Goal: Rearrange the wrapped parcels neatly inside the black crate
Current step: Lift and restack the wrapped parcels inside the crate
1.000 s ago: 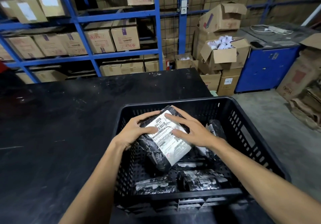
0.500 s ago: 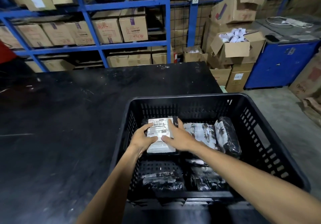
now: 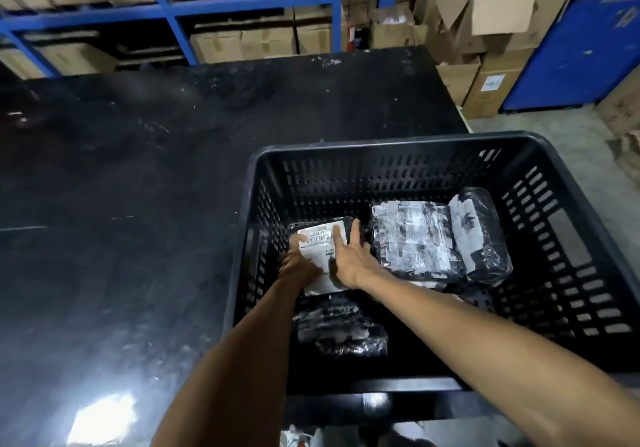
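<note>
The black slotted crate (image 3: 398,140) sits on the right part of a black table. Inside, at the far left corner, lies a black wrapped parcel with a white label (image 3: 320,238). My left hand (image 3: 299,264) grips its left edge and my right hand (image 3: 351,259) presses flat on its right side. To the right, a second labelled parcel (image 3: 412,238) lies flat, and a third black parcel (image 3: 481,235) leans against it. Another black parcel (image 3: 341,330) rests near the crate's front, under my arms.
The black table (image 3: 121,204) spreads left of the crate. Blue shelving (image 3: 180,10) with cardboard boxes stands behind it. Open cardboard boxes (image 3: 495,13) and a blue cabinet (image 3: 581,51) stand on the right, beside grey floor.
Both hands carried the labelled parcel from above the crate's middle down into the far left corner and laid it flat. The camera tilted down and closer.
</note>
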